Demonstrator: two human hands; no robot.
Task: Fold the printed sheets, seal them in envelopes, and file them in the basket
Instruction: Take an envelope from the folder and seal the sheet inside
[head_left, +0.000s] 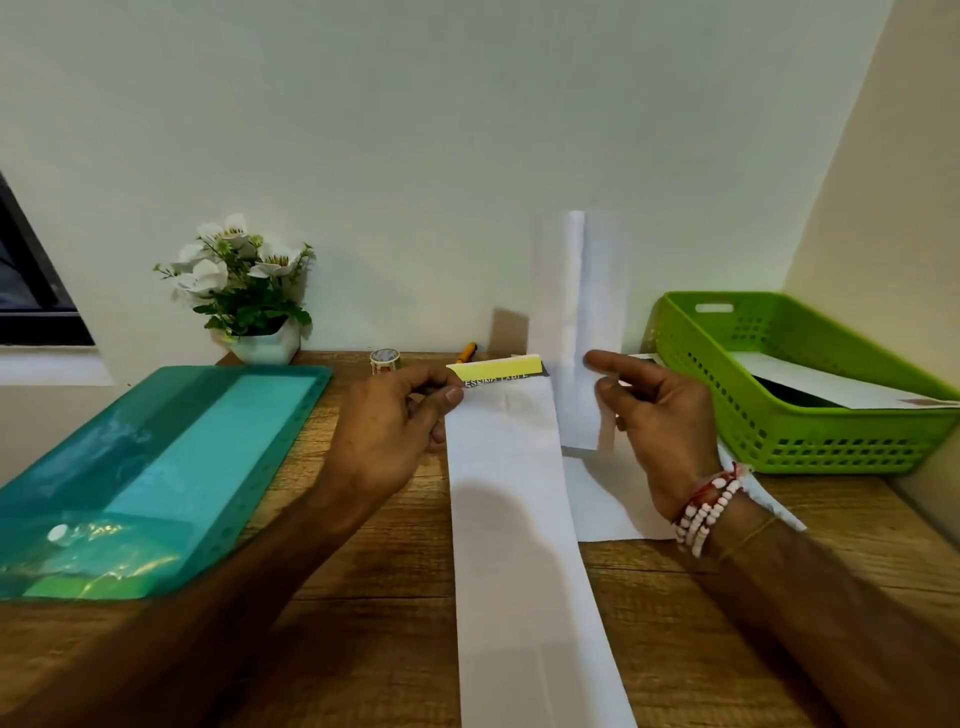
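Pinching the envelope (519, 519) beside cut-off print (496, 383) "ESSING TABLE" mid-frame is the left hand (395, 426), while the right hand (660, 415) has a blurred folded sheet (582, 312) in its grip.

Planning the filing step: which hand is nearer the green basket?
Right. The right hand, holding a folded sheet, is just beside the basket; the left hand is farther left, pinching the envelope.

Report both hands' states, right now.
Left hand: pinches the top corner of the envelope.
Right hand: holds the folded sheet upright.
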